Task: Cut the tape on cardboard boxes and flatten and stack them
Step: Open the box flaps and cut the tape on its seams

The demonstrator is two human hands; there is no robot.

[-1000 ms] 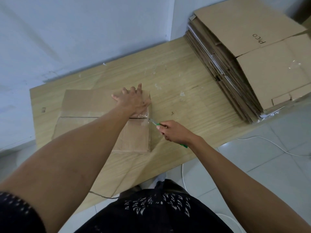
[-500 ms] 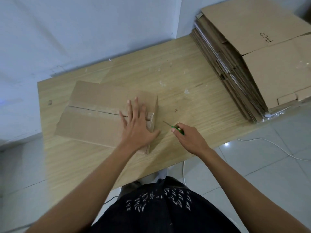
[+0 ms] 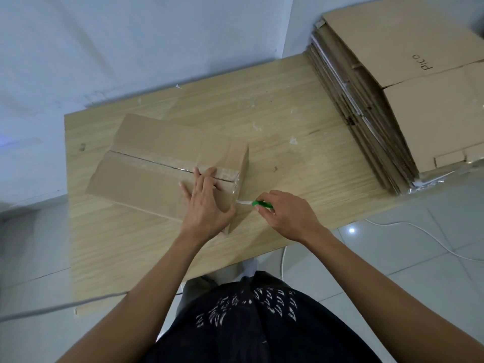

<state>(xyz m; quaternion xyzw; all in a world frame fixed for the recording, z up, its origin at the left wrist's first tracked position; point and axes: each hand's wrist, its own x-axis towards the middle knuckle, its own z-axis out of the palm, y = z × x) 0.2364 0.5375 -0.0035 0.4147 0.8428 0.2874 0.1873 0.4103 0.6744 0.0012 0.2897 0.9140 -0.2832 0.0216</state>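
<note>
One box: we see a closed brown cardboard box (image 3: pixel 157 142) lying on the left half of the light wooden table (image 3: pixel 288 113). Its top seam runs left to right under glossy clear tape (image 3: pixel 226 174).
Left hand: our left hand (image 3: pixel 207 205) lies flat on the box top at its right end. The fingers are straight and slightly spread across the seam, and the thumb lies by the near right corner.
Right hand: our right hand (image 3: pixel 288 216) is just right of the box, with its fingers curled round a green-handled utility knife (image 3: pixel 259 203). The pale blade touches the box's right end face.
Stack: a stack of flattened brown cardboard boxes (image 3: pixel 379 132) sits at the far right of the table, well apart from the box.
Writing: the top sheet of the stack reads "pico" (image 3: pixel 421 62) in dark letters, turned away from us.
Change: half a second ago the blade pointed over bare table, apart from the box; now it meets the end face. The left hand has stayed flat on the same end.
Floor: a white cable (image 3: pixel 424 231) trails over the grey tiled floor (image 3: pixel 392 271), near right.
</note>
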